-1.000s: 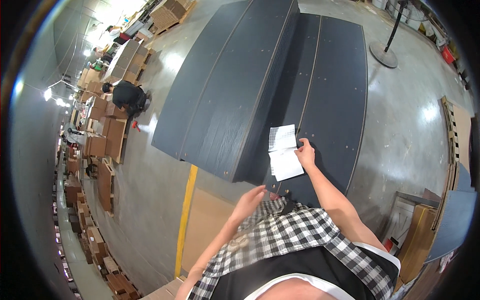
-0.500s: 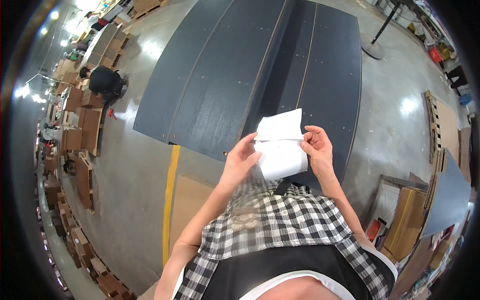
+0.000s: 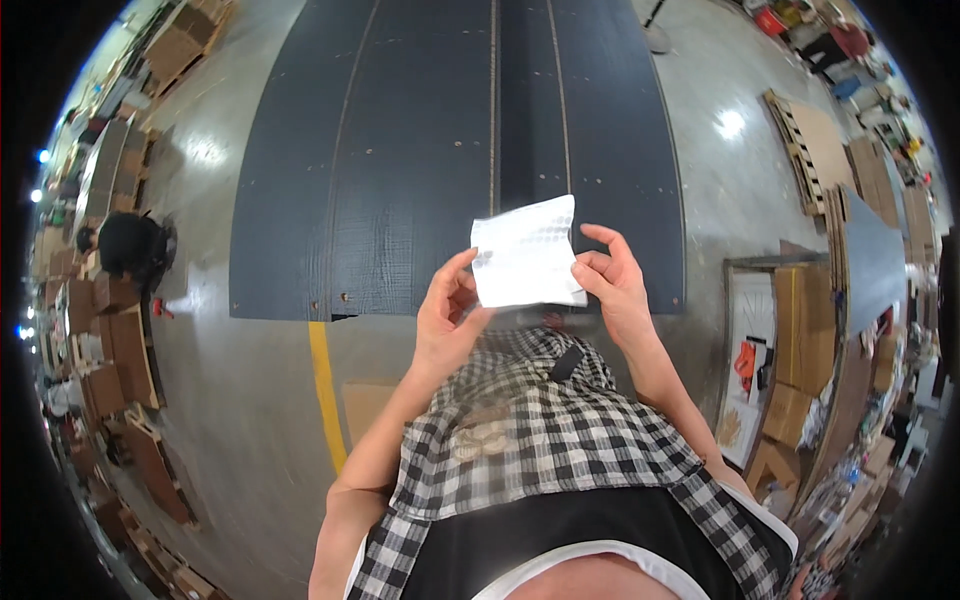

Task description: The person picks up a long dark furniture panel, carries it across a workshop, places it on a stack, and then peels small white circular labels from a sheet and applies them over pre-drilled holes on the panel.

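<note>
A small white sheet of paper (image 3: 528,255) with faint rows of dots is held up in front of me, above the near edge of a set of dark grey boards (image 3: 420,150) lying side by side. My left hand (image 3: 447,312) pinches its lower left corner. My right hand (image 3: 612,280) grips its right edge, fingers curled. Both forearms rise from a black-and-white checked shirt at the bottom of the view.
A yellow line (image 3: 326,392) runs along the concrete floor by the boards. A person in black (image 3: 128,248) crouches far left among stacked cardboard boxes (image 3: 108,350). Wooden pallets (image 3: 812,140) and more boxes stand at the right. A pole stand base (image 3: 656,38) sits beyond the boards.
The paper came up off the boards: first only my right hand touched it, then my left joined. Both hands now hold it closer to my chest, and my view has swung over the boards.
</note>
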